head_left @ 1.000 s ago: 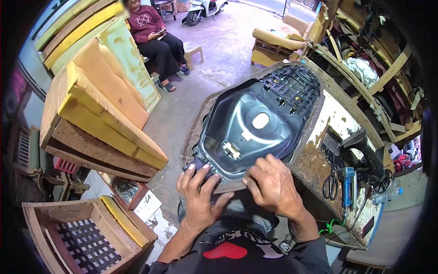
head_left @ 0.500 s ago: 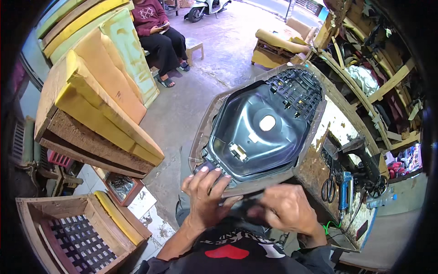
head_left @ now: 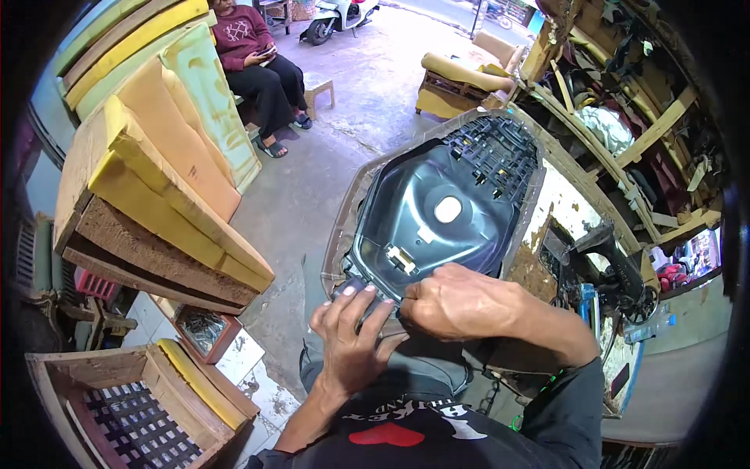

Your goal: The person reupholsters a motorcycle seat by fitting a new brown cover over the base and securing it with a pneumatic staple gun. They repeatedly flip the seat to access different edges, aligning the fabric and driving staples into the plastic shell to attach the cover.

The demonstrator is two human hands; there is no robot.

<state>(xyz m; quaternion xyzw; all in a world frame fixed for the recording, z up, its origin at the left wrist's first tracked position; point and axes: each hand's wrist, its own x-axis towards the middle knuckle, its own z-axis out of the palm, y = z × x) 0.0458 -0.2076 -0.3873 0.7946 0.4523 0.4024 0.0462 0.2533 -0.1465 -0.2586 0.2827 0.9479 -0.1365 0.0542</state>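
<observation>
The motorcycle seat lies underside up in front of me. My left hand, half open, grips the seat's near-left edge with its fingers over the top. My right hand is curled tight at the seat's near edge; I can't tell what's inside. A black sewing machine stands right of the seat.

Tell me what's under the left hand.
The left hand rests on the near left edge of the upturned seat; dark material shows just beyond it. Whatever its palm and fingers cover cannot be seen.
</observation>
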